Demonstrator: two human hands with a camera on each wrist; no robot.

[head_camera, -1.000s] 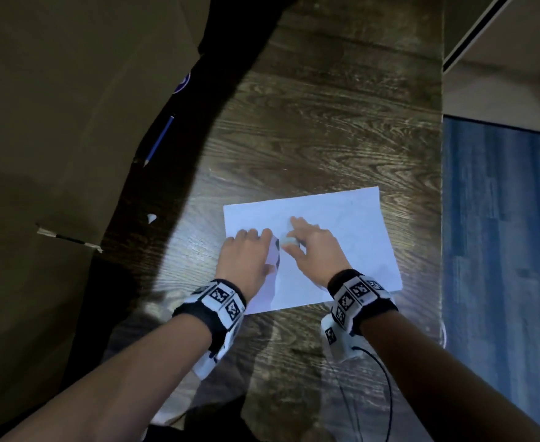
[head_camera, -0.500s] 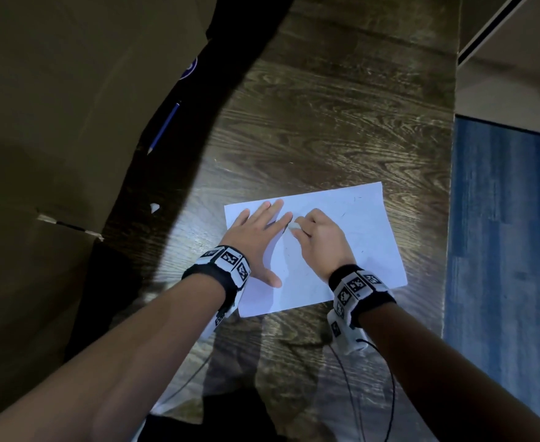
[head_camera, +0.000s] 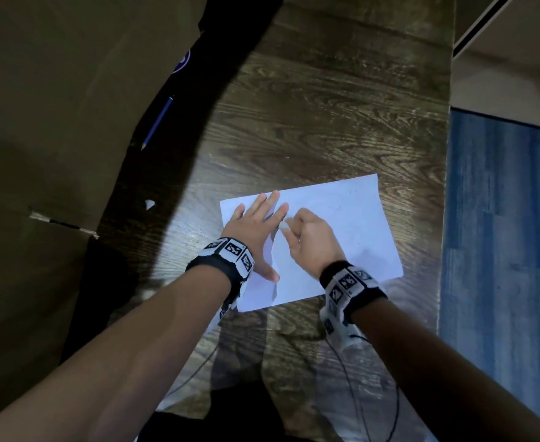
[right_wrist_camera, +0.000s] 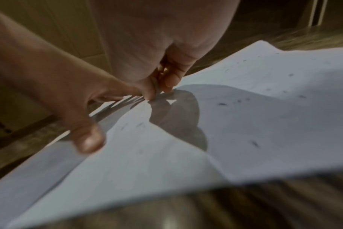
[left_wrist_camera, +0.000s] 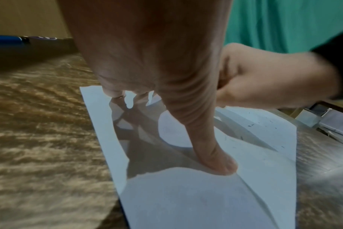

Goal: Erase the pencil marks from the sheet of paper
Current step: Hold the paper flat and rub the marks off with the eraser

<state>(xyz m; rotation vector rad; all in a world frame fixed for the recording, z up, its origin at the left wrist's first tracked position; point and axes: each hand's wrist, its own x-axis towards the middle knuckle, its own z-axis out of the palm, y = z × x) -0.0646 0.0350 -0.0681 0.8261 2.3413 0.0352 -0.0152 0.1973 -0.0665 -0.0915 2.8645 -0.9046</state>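
A white sheet of paper [head_camera: 351, 224] lies on the dark wooden table [head_camera: 326, 116], with faint pencil marks [right_wrist_camera: 222, 104] and dark specks scattered on it. My left hand [head_camera: 256, 224] lies flat with spread fingers on the sheet's left part, its thumb [left_wrist_camera: 215, 161] pressing down. My right hand [head_camera: 307, 237] has curled fingers that pinch a small pale eraser [head_camera: 283, 225] against the paper, right beside my left fingertips. In the right wrist view the eraser is hidden by the fingers [right_wrist_camera: 170, 77]. The sheet [right_wrist_camera: 264, 124] buckles slightly near its fold [left_wrist_camera: 251, 190].
A blue pencil [head_camera: 157, 122] lies on a dark strip at the far left. A small white scrap [head_camera: 149, 204] sits left of the sheet. Brown cardboard [head_camera: 55, 122] fills the left side. Blue floor [head_camera: 501, 250] lies beyond the table's right edge. Cables [head_camera: 374, 393] trail from my right wrist.
My left hand went from curled at the sheet's left edge to flat and spread on it. My right hand with the eraser shifted slightly toward the sheet's upper middle.
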